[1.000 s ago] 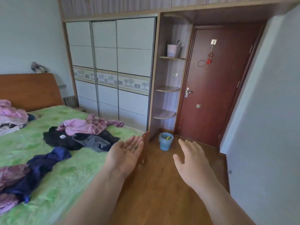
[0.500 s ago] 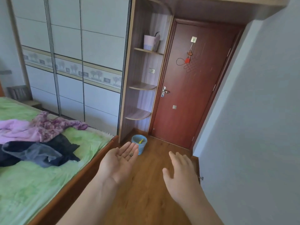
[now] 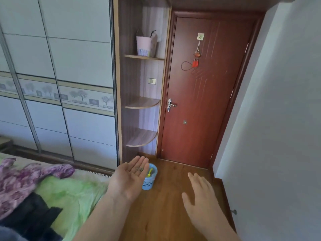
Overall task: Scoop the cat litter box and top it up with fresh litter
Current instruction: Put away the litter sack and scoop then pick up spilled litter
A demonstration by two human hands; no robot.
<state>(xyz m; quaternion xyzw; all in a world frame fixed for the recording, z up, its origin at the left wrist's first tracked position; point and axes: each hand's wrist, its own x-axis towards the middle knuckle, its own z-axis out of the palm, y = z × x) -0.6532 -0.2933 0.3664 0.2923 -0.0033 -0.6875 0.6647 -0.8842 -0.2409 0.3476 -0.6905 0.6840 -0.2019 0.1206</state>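
Two hands out in front, neither gripping anything: left hand (image 3: 129,180) palm up and flat, carrying a few small dark bits (image 3: 139,169) loose on the fingers; right hand (image 3: 199,197) palm down, fingers spread, touching nothing. No sight of the litter box, scoop or fresh litter here, so probably somewhere beyond the closed door (image 3: 205,101). Could easily spill the bits onto the wood floor (image 3: 165,214) with any tilt of that palm, with nothing pinning them. Cannot tell what the bits are. Blue mesh basket (image 3: 149,182) just past the left fingertips, at the foot of the corner shelves (image 3: 140,103), something yellow inside. Bed (image 3: 74,193) at left, clothes (image 3: 26,180) heaped on it; wardrobe (image 3: 69,66) behind. Needs the lever handle (image 3: 171,105) worked to get through, with only the right hand free for that.
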